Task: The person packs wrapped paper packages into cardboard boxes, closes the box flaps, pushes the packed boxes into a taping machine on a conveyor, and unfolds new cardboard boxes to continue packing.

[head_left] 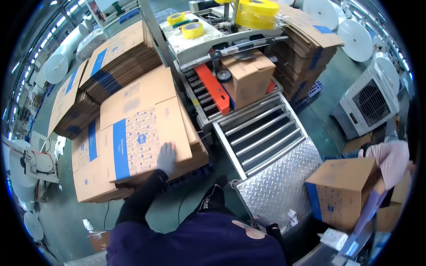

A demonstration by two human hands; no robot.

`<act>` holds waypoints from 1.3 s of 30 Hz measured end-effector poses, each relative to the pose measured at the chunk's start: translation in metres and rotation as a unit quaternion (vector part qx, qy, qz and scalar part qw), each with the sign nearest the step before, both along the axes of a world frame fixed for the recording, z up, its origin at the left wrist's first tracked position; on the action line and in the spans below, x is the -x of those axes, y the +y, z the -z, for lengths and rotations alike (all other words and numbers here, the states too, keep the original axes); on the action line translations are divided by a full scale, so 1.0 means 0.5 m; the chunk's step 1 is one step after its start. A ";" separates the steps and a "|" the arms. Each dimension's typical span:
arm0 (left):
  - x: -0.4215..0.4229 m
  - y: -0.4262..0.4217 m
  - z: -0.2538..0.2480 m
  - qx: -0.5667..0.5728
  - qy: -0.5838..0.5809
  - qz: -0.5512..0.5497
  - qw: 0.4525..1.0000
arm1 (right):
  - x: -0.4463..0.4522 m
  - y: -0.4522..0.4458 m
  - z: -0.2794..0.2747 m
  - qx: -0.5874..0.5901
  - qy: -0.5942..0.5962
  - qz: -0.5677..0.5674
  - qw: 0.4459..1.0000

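Observation:
My left hand (167, 159), in a grey glove, lies on the edge of the top flattened carton (142, 137) of a stack at the left; its fingers point away from me. My right hand (265, 220), also gloved, is low at the near edge of the diamond-plate metal surface (279, 181); its fingers are stretched out with nothing visible in them. A closed cardboard box (251, 80) stands in the taping machine on the rollers, beside an orange-red guide bar (212, 88).
Yellow tape rolls (192, 30) lie on the machine's top. More flattened cartons (310, 31) are stacked behind it. At the right, a co-worker (390, 164) bends by an upright carton (339, 190), near an air cooler (368, 102). White paper rolls (56, 66) stand far left.

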State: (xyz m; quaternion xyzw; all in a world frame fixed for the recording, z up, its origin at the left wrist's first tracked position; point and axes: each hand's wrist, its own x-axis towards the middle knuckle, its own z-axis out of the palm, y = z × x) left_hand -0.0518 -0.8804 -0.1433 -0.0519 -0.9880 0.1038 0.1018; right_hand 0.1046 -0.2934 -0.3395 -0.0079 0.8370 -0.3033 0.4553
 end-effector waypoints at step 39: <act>-0.105 0.912 -0.608 -0.170 -0.204 0.622 0.736 | -0.331 0.125 -0.799 -0.198 0.584 0.655 0.437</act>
